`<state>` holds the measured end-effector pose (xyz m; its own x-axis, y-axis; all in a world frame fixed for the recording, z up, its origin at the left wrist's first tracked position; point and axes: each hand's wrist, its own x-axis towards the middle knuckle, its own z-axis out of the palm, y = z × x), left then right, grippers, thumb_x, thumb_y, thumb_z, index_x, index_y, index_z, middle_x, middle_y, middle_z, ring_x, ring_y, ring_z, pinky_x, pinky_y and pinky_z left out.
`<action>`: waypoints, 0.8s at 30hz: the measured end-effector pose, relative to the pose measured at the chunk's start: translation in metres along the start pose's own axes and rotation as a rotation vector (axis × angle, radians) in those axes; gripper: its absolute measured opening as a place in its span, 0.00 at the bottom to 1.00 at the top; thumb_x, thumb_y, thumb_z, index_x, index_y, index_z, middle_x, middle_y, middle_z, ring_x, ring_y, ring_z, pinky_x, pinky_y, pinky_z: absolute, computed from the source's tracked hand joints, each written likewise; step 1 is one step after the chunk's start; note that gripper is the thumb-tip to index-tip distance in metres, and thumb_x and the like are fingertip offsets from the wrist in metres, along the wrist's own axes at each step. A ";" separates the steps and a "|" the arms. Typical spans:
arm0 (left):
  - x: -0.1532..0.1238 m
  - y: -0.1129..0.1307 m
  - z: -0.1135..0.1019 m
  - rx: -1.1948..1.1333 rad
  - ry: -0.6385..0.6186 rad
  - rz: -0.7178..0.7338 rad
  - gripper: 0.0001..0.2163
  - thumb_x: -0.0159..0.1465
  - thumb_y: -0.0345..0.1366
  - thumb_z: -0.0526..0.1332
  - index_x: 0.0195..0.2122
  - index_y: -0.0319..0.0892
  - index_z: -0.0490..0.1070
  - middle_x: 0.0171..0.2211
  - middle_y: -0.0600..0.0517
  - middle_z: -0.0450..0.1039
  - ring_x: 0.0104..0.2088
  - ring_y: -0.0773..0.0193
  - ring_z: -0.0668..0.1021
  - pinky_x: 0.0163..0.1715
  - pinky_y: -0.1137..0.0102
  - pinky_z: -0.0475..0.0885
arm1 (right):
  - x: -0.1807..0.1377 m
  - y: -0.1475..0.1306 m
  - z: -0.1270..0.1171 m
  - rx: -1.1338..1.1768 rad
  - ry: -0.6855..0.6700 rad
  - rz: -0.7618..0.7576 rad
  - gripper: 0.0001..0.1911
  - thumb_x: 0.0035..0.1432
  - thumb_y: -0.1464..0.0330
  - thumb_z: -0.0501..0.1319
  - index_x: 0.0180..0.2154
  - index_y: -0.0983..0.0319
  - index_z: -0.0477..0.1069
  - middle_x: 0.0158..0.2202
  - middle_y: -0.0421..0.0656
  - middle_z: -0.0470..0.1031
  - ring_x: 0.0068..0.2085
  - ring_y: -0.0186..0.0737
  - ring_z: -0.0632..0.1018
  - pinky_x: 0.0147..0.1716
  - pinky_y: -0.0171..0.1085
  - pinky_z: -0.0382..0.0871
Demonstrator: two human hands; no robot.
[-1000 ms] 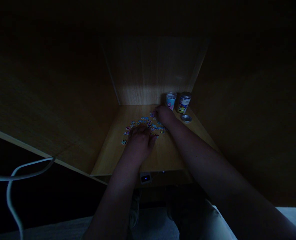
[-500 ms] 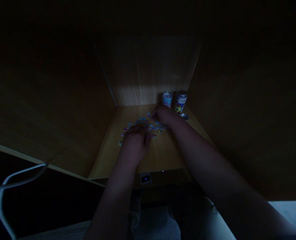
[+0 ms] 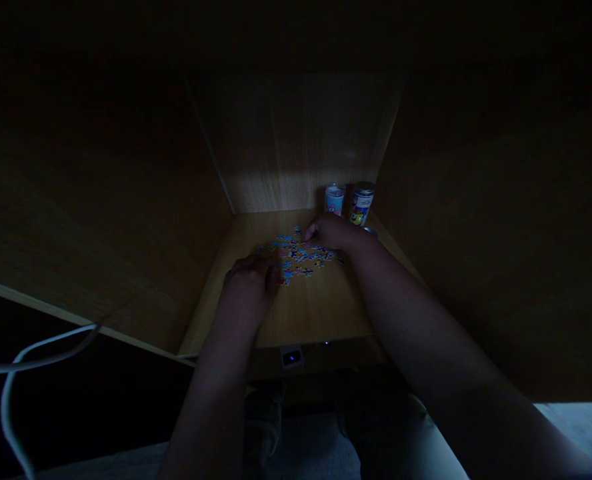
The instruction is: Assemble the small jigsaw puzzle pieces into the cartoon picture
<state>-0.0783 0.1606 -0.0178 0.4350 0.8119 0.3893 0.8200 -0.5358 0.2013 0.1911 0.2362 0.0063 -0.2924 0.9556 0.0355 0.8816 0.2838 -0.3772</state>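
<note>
Several small colourful puzzle pieces (image 3: pixel 300 253) lie scattered on a dimly lit wooden desk (image 3: pixel 306 310). My left hand (image 3: pixel 249 287) rests on the desk at the left edge of the scatter, fingers curled over the pieces there. My right hand (image 3: pixel 332 232) lies at the far right side of the pieces, fingertips pinched down among them. The dark hides whether either hand holds a piece.
Two small printed tins (image 3: pixel 349 202) stand at the back right corner, with a round metal lid (image 3: pixel 371 231) just in front, partly hidden by my right wrist. Wooden walls enclose the desk on three sides. A white cable (image 3: pixel 21 363) hangs at the lower left.
My left hand has slid left and toward me, uncovering pieces in the middle. My right hand has shifted slightly toward me at the far side of the pieces.
</note>
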 end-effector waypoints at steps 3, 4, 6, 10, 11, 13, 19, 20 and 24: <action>-0.001 -0.002 0.005 -0.029 0.017 0.031 0.09 0.76 0.36 0.60 0.48 0.44 0.81 0.49 0.42 0.83 0.51 0.46 0.82 0.57 0.51 0.79 | 0.002 0.005 0.001 0.025 -0.003 -0.009 0.07 0.65 0.68 0.77 0.45 0.58 0.88 0.44 0.41 0.89 0.45 0.41 0.87 0.48 0.35 0.74; -0.001 -0.002 0.006 -0.045 0.024 0.038 0.09 0.76 0.36 0.61 0.48 0.44 0.81 0.49 0.42 0.83 0.51 0.46 0.82 0.57 0.51 0.79 | 0.002 0.007 0.000 0.033 -0.003 -0.010 0.07 0.65 0.67 0.77 0.45 0.58 0.88 0.45 0.40 0.89 0.46 0.40 0.87 0.48 0.34 0.74; -0.001 -0.003 0.007 -0.077 0.029 0.045 0.08 0.75 0.35 0.62 0.48 0.43 0.81 0.49 0.42 0.84 0.52 0.46 0.82 0.57 0.51 0.79 | 0.002 0.011 -0.003 0.046 0.002 0.000 0.08 0.66 0.66 0.76 0.47 0.58 0.87 0.46 0.40 0.89 0.47 0.40 0.86 0.48 0.34 0.74; 0.001 -0.004 0.008 -0.106 0.028 0.050 0.08 0.75 0.34 0.63 0.48 0.42 0.82 0.50 0.42 0.84 0.53 0.45 0.83 0.59 0.50 0.79 | -0.005 0.019 -0.015 0.057 -0.007 0.061 0.07 0.67 0.66 0.75 0.46 0.58 0.87 0.46 0.41 0.89 0.46 0.41 0.86 0.47 0.35 0.74; 0.001 -0.005 0.008 -0.112 0.023 0.057 0.08 0.75 0.34 0.63 0.48 0.43 0.82 0.50 0.42 0.84 0.53 0.45 0.83 0.59 0.50 0.79 | -0.008 0.020 -0.018 0.060 -0.027 0.074 0.06 0.66 0.67 0.76 0.45 0.58 0.87 0.44 0.41 0.89 0.45 0.41 0.86 0.46 0.35 0.74; 0.002 -0.005 0.008 -0.117 0.014 0.066 0.07 0.75 0.34 0.63 0.48 0.44 0.81 0.51 0.43 0.84 0.53 0.46 0.83 0.59 0.50 0.79 | -0.011 0.021 -0.021 0.066 -0.075 0.095 0.06 0.62 0.68 0.77 0.42 0.57 0.88 0.42 0.39 0.89 0.43 0.41 0.86 0.44 0.35 0.74; 0.001 -0.005 0.008 -0.122 0.010 0.069 0.07 0.75 0.35 0.63 0.48 0.45 0.81 0.52 0.43 0.84 0.54 0.45 0.83 0.59 0.48 0.78 | -0.015 0.019 -0.025 0.062 -0.127 0.132 0.07 0.60 0.69 0.79 0.41 0.57 0.88 0.40 0.39 0.89 0.40 0.40 0.86 0.42 0.34 0.74; 0.001 -0.005 0.008 -0.127 0.010 0.070 0.07 0.75 0.35 0.63 0.47 0.45 0.81 0.51 0.43 0.84 0.54 0.45 0.83 0.59 0.48 0.78 | -0.015 0.019 -0.026 0.059 -0.126 0.135 0.07 0.60 0.69 0.79 0.41 0.57 0.88 0.39 0.39 0.89 0.40 0.40 0.86 0.42 0.34 0.74; 0.001 -0.006 0.009 -0.142 0.005 0.072 0.06 0.75 0.35 0.63 0.47 0.44 0.81 0.51 0.43 0.84 0.53 0.45 0.83 0.59 0.48 0.79 | -0.014 0.016 -0.025 0.048 -0.064 0.148 0.08 0.64 0.66 0.77 0.45 0.59 0.87 0.43 0.42 0.89 0.43 0.40 0.86 0.41 0.33 0.74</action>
<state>-0.0795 0.1669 -0.0265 0.4885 0.7694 0.4115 0.7258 -0.6201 0.2978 0.2187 0.2297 0.0225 -0.1847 0.9794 -0.0820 0.8986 0.1345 -0.4176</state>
